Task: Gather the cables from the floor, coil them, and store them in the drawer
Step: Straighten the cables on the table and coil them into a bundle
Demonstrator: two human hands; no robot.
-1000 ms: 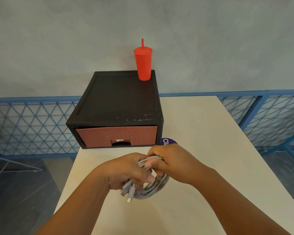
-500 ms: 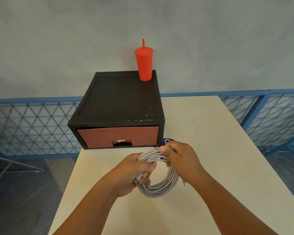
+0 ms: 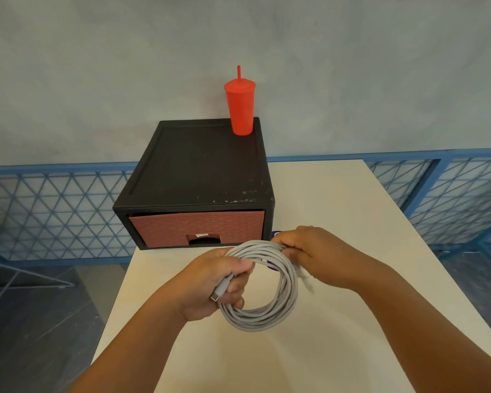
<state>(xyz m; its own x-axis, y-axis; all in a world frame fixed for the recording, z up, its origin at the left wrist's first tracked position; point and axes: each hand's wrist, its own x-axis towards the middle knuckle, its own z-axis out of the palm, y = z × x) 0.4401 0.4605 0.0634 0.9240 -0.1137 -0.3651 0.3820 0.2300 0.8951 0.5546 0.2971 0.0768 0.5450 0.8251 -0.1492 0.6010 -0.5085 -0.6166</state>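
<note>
A grey cable coil [image 3: 270,316] hangs in a round loop above the cream table [image 3: 338,211], held by both hands. My left hand [image 3: 210,287] grips the coil's left side, with a plug end sticking out under its fingers. My right hand [image 3: 318,253] pinches the coil's top right, and a second cable end dangles below it. Just beyond the hands stands a black drawer unit [image 3: 199,168]; its reddish-brown drawer [image 3: 196,226] is closed, with a finger notch at the bottom middle.
A red tumbler with a straw [image 3: 240,109] stands on the back right corner of the drawer unit. A purple object [image 3: 275,234] peeks out beside the unit, behind the coil. Blue mesh railings [image 3: 48,208] flank the table; dark floor lies to the left.
The hands have drawn apart and the coil has opened from a tight bundle into a wide round loop. The right hand moved right and slightly away from the left.
</note>
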